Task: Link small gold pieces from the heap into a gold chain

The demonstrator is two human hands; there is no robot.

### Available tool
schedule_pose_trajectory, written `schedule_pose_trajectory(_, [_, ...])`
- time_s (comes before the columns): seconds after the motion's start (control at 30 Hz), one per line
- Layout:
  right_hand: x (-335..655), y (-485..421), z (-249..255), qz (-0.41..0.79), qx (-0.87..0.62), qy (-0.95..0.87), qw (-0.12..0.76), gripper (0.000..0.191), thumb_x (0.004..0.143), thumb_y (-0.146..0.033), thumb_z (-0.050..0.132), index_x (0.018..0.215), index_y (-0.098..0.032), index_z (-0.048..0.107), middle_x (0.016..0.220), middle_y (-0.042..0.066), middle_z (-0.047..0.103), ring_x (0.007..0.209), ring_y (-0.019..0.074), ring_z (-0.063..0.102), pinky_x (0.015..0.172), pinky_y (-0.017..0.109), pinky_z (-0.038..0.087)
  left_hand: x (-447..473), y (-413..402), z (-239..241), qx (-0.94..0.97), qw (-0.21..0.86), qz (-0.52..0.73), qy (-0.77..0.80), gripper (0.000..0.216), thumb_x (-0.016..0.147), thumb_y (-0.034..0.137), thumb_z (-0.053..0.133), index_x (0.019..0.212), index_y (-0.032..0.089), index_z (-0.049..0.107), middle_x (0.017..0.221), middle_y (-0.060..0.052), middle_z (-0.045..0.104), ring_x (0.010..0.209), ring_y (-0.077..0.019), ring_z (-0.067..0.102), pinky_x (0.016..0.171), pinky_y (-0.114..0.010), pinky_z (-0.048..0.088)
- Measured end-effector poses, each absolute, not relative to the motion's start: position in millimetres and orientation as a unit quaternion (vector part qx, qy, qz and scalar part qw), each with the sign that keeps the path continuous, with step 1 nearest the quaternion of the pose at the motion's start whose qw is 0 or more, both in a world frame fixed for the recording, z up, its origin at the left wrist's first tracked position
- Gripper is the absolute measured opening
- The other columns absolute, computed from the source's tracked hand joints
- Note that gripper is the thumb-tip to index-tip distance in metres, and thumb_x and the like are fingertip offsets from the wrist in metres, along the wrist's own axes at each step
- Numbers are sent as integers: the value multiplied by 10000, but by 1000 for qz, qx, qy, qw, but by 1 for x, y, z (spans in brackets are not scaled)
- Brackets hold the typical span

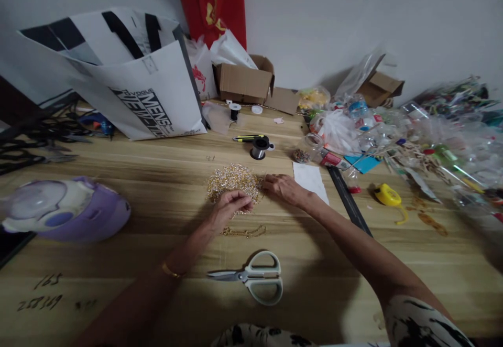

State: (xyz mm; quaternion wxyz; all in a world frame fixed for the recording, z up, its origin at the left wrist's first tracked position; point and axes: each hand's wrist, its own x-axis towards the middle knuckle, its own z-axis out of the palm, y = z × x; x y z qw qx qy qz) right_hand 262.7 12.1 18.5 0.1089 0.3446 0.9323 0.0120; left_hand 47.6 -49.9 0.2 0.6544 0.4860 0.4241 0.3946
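"Left grip: apart or together?"

"Thumb and fingers together, over the near edge of the glittery tangle. Whether a strand is pinched there, I cannot tell."

"How does the tangle look?"

"Loose and airy, gold mixed with silvery, full of tiny bright specks, with fine stray ends sticking out. It sits on the bench under and just beyond the left grip, reaching across to the right one."

"And on the left grip's near side?"

"First a gold chain, beaded, in a shallow curve apart from the tangle. Then pale-handled scissors, tips pointing left."

"Farther out, between the grips?"

"A dark spool of grey wire."

"Right grip?"

"Fingers curled, tips at the tangle's right edge; whether they close on it, I cannot tell."

"Past that?"

"White paper just beside the right grip, and a yellow tape measure well apart."
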Motion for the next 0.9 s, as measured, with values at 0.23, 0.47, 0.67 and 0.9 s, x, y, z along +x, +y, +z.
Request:
schedule_pose_trajectory(0.23, [258, 17, 19, 51, 305, 939, 148, 194, 936, -105, 370, 983, -111, 559, 1004, 121, 602, 798, 166, 592, 674, 272, 399, 46, -50, 2, 496, 648, 397, 421, 195, 726, 313, 643, 660, 130, 635, 657, -18, 636, 649, -118, 565, 653, -240, 440])
schedule_pose_trajectory(0.47, [259, 19, 21, 0, 329, 930, 161, 186, 946, -145, 378, 1006, -102, 548, 1007, 134, 592, 805, 156, 588, 650, 249, 376, 45, -51, 2, 496, 646, 404, 417, 194, 727, 318, 644, 662, 135, 637, 658, -16, 640, 655, -121, 571, 661, -245, 439])
schedule_pose_trajectory(0.67, [265, 18, 28, -104, 331, 935, 74, 156, 926, -197, 425, 938, -139, 569, 969, 93, 587, 776, 133, 558, 657, 229, 366, 45, -49, 2, 474, 658, 411, 416, 218, 685, 341, 679, 650, 131, 638, 629, -16, 643, 625, -124, 573, 635, -246, 444])
schedule_pose_trajectory(0.9, [276, 24, 25, -245, 347, 904, -48, 116, 864, -182, 471, 851, -133, 575, 706, 3, 584, 589, 92, 473, 576, 195, 344, 45, -48, 7, 473, 650, 426, 416, 200, 682, 321, 682, 638, 131, 636, 621, -14, 635, 612, -116, 564, 633, -241, 446])
